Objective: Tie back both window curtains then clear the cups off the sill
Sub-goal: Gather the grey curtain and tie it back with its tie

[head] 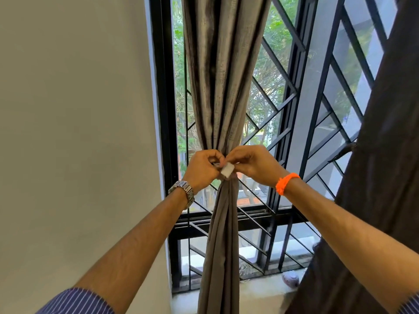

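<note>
The grey left curtain [223, 75] hangs gathered into a narrow bundle in front of the window. At the pinched waist of the bundle my left hand [203, 169] and my right hand [251, 165] meet, both pinching the ends of a tieback with a white patch [227, 169] on it. The tieback wraps the curtain just below my fingers. The dark right curtain [371, 177] hangs loose along the right side. A rounded purplish cup [291, 278] sits low on the sill [256, 293], partly hidden by the right curtain.
A black window frame [166, 109] with a diagonal metal grille [278, 105] stands behind the curtain. A plain beige wall [74, 132] fills the left side. Trees and a building show outside.
</note>
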